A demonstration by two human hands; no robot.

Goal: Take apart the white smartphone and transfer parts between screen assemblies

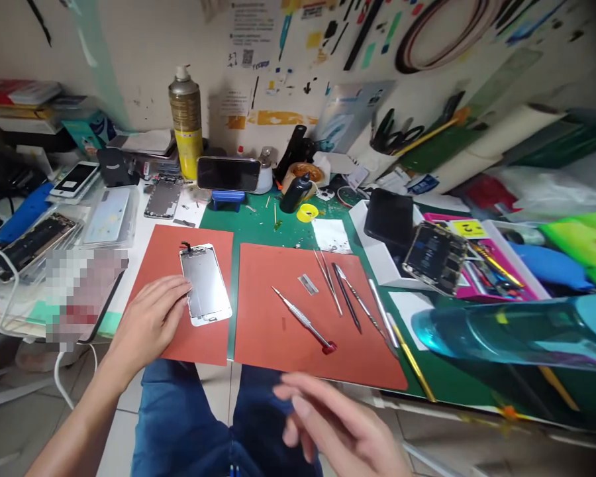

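Note:
A white-framed phone screen assembly [206,285] lies on the left red mat [149,265], its grey metal back facing up and a black flex cable at its top. My left hand [153,318] rests on that mat, its fingertips at the screen's left edge, thumb and fingers close together. Over the front edge of the right red mat [263,265], my right hand [332,424] hovers, slightly blurred, fingers apart and holding nothing. A silver screwdriver with a red end [302,319] lies on the right mat beside tweezers [329,281] and thin metal tools.
A blue translucent bottle [506,331] lies at the right. Behind the mats stand a phone on a blue stand [228,175], a yellow spray can [185,126] and a black bottle [296,193]. An opened phone [434,258] rests by a pink tray.

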